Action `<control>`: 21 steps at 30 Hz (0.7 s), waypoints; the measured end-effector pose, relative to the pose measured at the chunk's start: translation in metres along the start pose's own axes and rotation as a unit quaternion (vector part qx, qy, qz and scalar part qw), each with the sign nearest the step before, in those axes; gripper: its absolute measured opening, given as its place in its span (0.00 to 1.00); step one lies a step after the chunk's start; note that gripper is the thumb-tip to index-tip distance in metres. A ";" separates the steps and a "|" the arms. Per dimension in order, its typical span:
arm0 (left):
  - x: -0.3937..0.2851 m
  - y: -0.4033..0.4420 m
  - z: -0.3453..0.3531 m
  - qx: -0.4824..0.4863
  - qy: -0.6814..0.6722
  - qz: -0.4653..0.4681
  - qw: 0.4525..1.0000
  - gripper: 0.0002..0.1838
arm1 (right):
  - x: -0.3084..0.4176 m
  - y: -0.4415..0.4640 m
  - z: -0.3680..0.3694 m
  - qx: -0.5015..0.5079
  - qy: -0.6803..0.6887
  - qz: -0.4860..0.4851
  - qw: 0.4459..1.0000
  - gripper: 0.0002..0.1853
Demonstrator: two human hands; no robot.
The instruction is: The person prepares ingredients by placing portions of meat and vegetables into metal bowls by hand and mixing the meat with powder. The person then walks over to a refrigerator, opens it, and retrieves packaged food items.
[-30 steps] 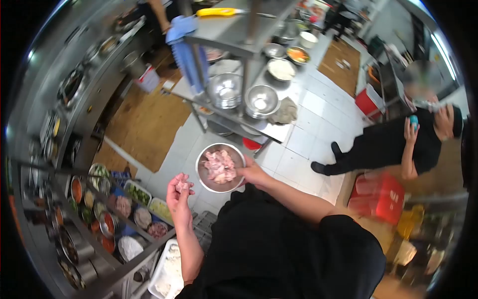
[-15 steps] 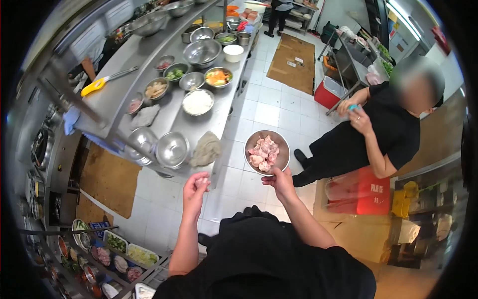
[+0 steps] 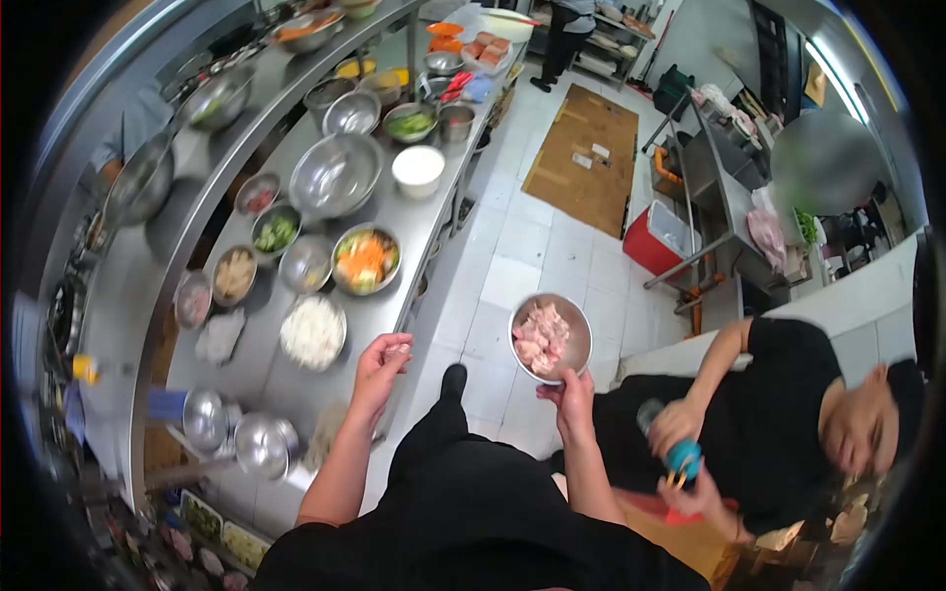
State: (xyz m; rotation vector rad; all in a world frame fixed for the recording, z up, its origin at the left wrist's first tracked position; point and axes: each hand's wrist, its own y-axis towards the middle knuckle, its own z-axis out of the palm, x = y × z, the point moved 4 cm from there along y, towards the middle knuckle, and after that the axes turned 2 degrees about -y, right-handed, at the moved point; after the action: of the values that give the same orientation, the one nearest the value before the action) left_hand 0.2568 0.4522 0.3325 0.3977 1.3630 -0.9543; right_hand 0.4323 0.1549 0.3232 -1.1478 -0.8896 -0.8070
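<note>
At far left, on the steel counter (image 3: 261, 366), I note two bare-metal bowls (image 3: 263, 445) near its close end. Next come a bowl of white food (image 3: 313, 333), whose contents I cannot identify, and a bowl of orange and green pieces (image 3: 366, 260). Each portion sits apart in its own vessel; these two appear set out and unmixed with the meat.

My left hand (image 3: 377, 372) is raised beside the counter edge, fingers bent in and close together. Whether a small scrap is pinched at the tips, I cannot tell.

To its right, over the tiled floor (image 3: 513, 239) and well apart from the counter, is the meat bowl (image 3: 576, 340). The raw meat (image 3: 541, 337) in it is pale pink and lumpy — I judge the portioning done, the cooking not begun. My right hand (image 3: 574, 402) grips the bowl's near rim, thumb uppermost. The bowl is not yet set down — that much is outstanding.

At far right, a co-worker (image 3: 788, 414) holds a teal object (image 3: 683, 458), clear of my bowl.
</note>
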 end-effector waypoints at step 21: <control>-0.173 0.587 0.284 0.049 0.022 0.039 0.998 0.14 | 0.337 0.618 -0.004 0.018 -0.329 -0.365 0.871 0.17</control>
State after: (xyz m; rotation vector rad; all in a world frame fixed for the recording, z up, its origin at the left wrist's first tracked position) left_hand 0.9002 0.6446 0.3939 0.5450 1.3352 -0.9542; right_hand 1.1259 0.2615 0.3762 -1.0590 -1.9785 -1.0012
